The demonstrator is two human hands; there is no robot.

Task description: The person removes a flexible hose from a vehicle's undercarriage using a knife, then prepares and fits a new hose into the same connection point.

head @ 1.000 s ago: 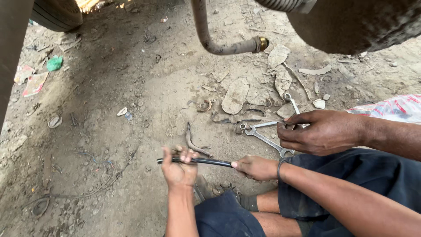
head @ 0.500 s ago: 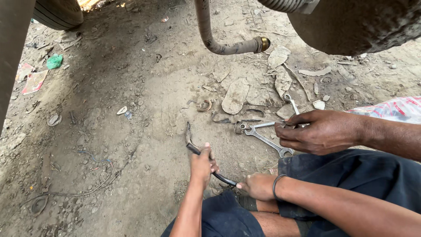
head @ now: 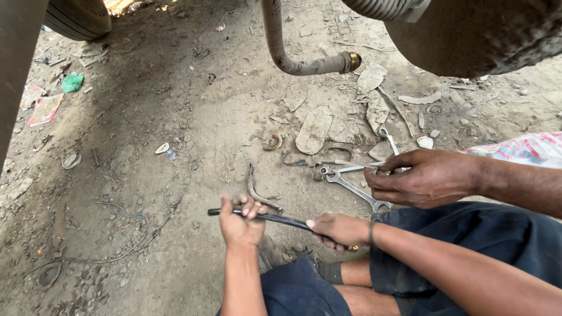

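My left hand [head: 241,222] is closed around one end of a thin black hose [head: 281,219], held low over the dirt. My right hand [head: 339,229], with a dark band on its wrist, grips the hose's other end near my knee. The hose lies nearly level between them. Just beyond, another person's hand [head: 421,175] reaches in from the right and rests on a bunch of steel wrenches [head: 351,187] lying on the ground. A bent metal strip [head: 254,190] lies in the dirt right by my left hand.
A curved pipe with a brass end fitting [head: 304,64] hangs overhead, beside a large dirty vehicle part [head: 468,35]. A tyre [head: 79,17] stands top left. Flat scraps, wire and litter dot the dirt. A red and white bag [head: 527,149] lies at right.
Half a second ago my left hand had swung its hose end in toward my body, tilting the hose. It has now moved back out left, and the hose is level again. The other person's hand stayed put.
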